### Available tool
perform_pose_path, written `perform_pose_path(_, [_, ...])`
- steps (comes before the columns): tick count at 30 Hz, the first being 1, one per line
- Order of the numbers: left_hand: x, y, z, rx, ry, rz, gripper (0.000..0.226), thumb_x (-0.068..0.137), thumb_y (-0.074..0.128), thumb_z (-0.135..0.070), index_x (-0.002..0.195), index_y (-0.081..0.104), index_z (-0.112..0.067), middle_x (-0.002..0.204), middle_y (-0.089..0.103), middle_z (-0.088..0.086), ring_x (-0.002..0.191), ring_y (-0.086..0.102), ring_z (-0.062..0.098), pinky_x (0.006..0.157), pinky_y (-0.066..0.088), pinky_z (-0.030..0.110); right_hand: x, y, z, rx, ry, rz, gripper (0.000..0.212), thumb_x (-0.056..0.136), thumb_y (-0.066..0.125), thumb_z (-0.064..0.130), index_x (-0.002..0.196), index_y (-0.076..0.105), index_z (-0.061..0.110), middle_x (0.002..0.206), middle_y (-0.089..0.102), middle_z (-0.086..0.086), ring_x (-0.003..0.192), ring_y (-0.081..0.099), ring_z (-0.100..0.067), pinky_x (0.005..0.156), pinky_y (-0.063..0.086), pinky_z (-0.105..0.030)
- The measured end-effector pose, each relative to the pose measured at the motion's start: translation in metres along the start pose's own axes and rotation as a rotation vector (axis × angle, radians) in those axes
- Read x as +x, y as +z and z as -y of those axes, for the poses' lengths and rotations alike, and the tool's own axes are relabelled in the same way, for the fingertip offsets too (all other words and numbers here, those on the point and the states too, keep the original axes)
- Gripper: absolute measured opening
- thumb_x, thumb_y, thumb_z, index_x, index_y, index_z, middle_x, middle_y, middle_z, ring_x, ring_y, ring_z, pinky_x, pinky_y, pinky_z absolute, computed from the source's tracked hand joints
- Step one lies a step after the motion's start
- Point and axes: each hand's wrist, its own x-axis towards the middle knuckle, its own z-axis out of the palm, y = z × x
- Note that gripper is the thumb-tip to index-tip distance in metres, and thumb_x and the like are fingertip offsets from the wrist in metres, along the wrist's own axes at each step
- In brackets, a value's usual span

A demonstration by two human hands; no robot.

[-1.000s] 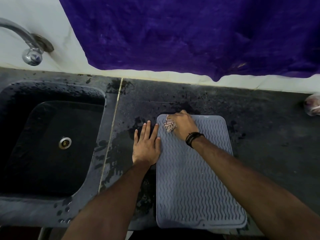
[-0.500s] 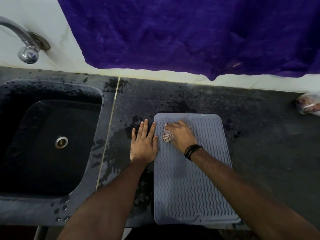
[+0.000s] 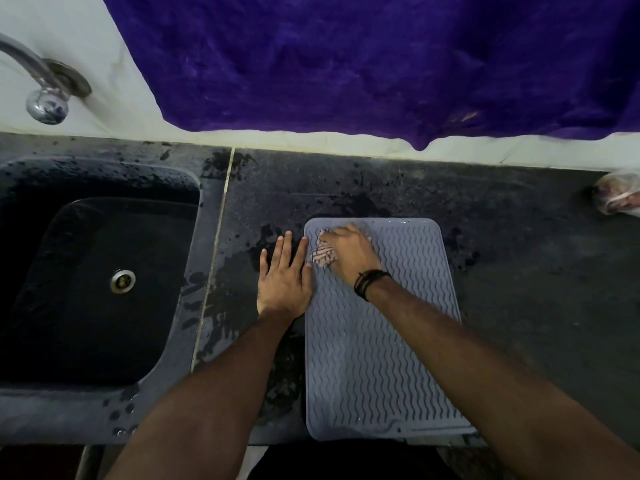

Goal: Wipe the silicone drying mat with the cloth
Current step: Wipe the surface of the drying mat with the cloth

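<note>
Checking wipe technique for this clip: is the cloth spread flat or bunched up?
Bunched. The cloth shows as a small crumpled wad under the right hand, at the mat's far left corner.

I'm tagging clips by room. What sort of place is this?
Most likely a kitchen counter: a dark sink with a metal tap, and a silicone drying mat on the wet stone worktop.

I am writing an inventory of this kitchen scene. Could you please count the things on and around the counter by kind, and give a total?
Silicone drying mat: 1
Cloth, under the right hand: 1
Sink: 1
Tap: 1
Purple fabric on the wall: 1
Plastic-wrapped item at the right edge: 1
Total: 6
</note>
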Motion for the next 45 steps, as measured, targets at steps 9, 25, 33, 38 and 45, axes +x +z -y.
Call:
perform_pose_path(9, [0.0, 0.002, 0.001, -0.004, 0.0, -0.008, 0.058, 0.106, 0.019, -0.044, 0.161, 0.007, -0.03, 0.169, 0.0, 0.001, 0.155, -0.005, 0.017, 0.125, -0.001, 0.049, -0.032, 0.001, -0.004, 0.01, -0.112, 0.036, 0.052, 0.076, 0.068, 0.009, 0.128, 0.06, 0.014, 0.123, 0.062, -0.006, 0.118, 0.046, -0.027, 0.103, 0.035, -0.037])
perform_pose_path(25, [0.0, 0.004, 0.002, 0.003, 0.014, -0.027, 0.058, 0.106, 0.019, -0.044, 0.16, 0.008, -0.031, 0.169, 0.004, 0.002, 0.155, -0.002, 0.018, 0.125, -0.001, 0.049, -0.025, 0.002, -0.01, 0.042, -0.029, 0.01, 0.058, 0.076, 0.068, 0.006, 0.133, 0.057, 0.014, 0.135, 0.057, -0.007, 0.124, 0.044, -0.027, 0.107, 0.031, -0.03])
perform_pose_path(33, [0.0, 0.007, 0.003, -0.016, 0.026, -0.044, 0.058, 0.106, 0.021, -0.044, 0.16, 0.01, -0.029, 0.168, 0.005, 0.003, 0.155, -0.001, 0.019, 0.125, 0.0, 0.05, -0.055, 0.005, -0.005, 0.038, -0.085, 0.061, 0.056, 0.073, 0.069, 0.006, 0.127, 0.062, 0.017, 0.128, 0.062, -0.003, 0.117, 0.048, -0.025, 0.102, 0.033, -0.03])
perform_pose_path(38, [0.001, 0.007, 0.003, -0.033, 0.017, -0.044, 0.058, 0.106, 0.021, -0.044, 0.16, 0.011, -0.03, 0.168, 0.005, 0.002, 0.155, -0.002, 0.017, 0.125, -0.003, 0.048, -0.024, -0.01, -0.001, 0.116, 0.032, -0.063, 0.054, 0.078, 0.065, 0.004, 0.13, 0.059, 0.014, 0.13, 0.06, -0.01, 0.125, 0.05, -0.028, 0.106, 0.037, -0.036])
perform_pose_path(45, [0.0, 0.007, 0.004, -0.025, 0.029, -0.057, 0.058, 0.105, 0.024, -0.043, 0.16, 0.012, -0.03, 0.168, 0.006, 0.003, 0.155, 0.001, 0.019, 0.125, 0.0, 0.049, -0.026, 0.003, 0.013, 0.091, 0.038, -0.035, 0.046, 0.082, 0.062, 0.007, 0.127, 0.061, 0.015, 0.128, 0.061, -0.008, 0.118, 0.056, -0.028, 0.103, 0.043, -0.037])
